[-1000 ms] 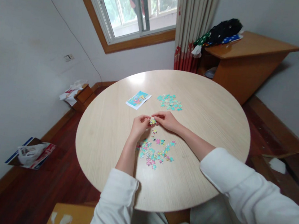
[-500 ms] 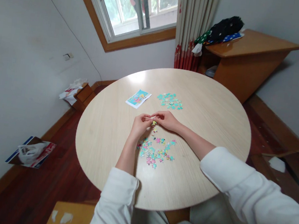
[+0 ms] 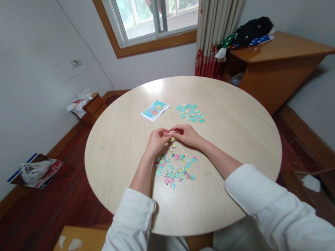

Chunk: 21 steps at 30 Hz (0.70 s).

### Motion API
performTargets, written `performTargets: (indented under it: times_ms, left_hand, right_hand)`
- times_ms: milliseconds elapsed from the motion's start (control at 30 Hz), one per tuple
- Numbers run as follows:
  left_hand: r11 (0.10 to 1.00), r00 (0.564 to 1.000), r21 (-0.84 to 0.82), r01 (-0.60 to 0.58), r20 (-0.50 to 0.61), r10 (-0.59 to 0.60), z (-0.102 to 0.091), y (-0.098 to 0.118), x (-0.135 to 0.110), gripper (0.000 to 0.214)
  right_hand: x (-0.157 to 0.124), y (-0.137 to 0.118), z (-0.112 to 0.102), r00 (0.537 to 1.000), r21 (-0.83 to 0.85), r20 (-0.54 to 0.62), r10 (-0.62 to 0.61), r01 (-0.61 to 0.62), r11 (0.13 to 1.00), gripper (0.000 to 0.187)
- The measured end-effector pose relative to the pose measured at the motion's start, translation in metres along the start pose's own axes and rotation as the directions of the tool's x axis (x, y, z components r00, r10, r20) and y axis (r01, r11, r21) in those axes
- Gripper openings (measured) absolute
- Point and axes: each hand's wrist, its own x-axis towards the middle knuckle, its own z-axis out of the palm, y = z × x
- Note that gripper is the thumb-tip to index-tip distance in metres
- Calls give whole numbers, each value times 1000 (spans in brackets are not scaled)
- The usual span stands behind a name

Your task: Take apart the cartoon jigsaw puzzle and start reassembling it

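My left hand (image 3: 158, 140) and my right hand (image 3: 186, 135) meet fingertip to fingertip above the middle of the round table (image 3: 116, 143). Both are closed in a pinch on jigsaw puzzle pieces, mostly covered by the fingers. Just below the fingertips a few yellow puzzle pieces (image 3: 173, 141) show, seemingly joined in a short strip. Closer to me lies a loose spread of pink, teal and yellow puzzle pieces (image 3: 169, 179). Beyond my hands is a pile of mostly teal puzzle pieces (image 3: 191, 113), and left of it a printed picture card (image 3: 154, 111) with a white border.
A wooden desk (image 3: 287, 48) with dark and dotted cloth (image 3: 252, 32) stands at the back right, beside a curtain (image 3: 217, 30). On the floor at left lies a flat box with a plastic bag (image 3: 35, 169). A wooden stool (image 3: 79, 245) is at the lower left.
Both hands stay in nearly the same place, with only slight finger movement around the pieces. The piles and the picture card have not moved.
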Motion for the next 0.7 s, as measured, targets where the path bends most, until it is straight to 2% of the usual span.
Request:
performTargets:
  times_ms: [333,700]
  left_hand:
    - [998,999,58,28,-16,-28,-1,4,-2,17]
    - [997,1000,78,-13,23,11,-1,8,-4,19]
  right_hand:
    - [-1,-2,-2,999,-5,31,-13,14,1000,22]
    - [-1,-2,-4,998,-28,60,-5,7,1000,19]
